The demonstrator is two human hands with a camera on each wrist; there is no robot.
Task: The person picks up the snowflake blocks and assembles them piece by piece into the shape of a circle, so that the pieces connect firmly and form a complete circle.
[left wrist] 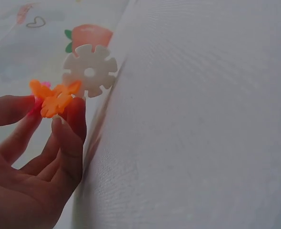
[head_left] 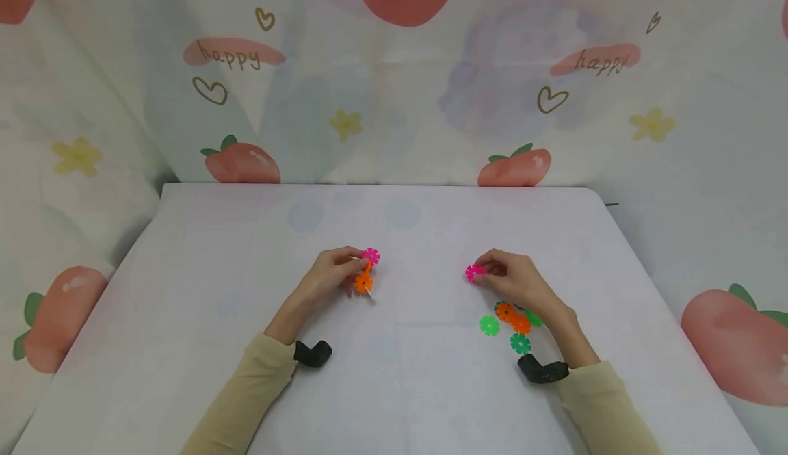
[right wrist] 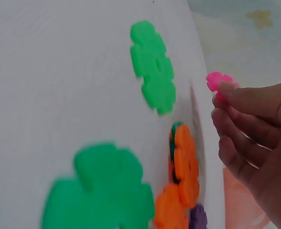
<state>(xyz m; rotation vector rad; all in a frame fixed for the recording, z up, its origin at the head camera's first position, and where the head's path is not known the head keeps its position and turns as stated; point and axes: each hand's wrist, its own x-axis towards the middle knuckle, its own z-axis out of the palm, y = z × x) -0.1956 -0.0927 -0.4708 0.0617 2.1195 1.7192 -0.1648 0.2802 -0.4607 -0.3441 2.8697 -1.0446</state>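
My left hand [head_left: 329,274] holds a small cluster of notched plastic snowflake discs between thumb and fingers. In it are an orange disc [head_left: 363,284], a pink disc [head_left: 372,256] and a white disc [left wrist: 90,71], which stands out past the fingertips in the left wrist view. Across from it, my right hand [head_left: 517,280] pinches a single pink disc [head_left: 473,274] by its edge between thumb and forefinger. The two hands are apart, both over the middle of the table. The orange pieces hide part of the pink one in the left wrist view.
Loose discs lie below the right hand: a light green disc [head_left: 489,326], a darker green disc [head_left: 520,343], overlapping orange discs [head_left: 520,323] and a purple disc [right wrist: 198,217]. The white table [head_left: 394,400] meets a printed cloth backdrop [head_left: 400,113] at its far edge.
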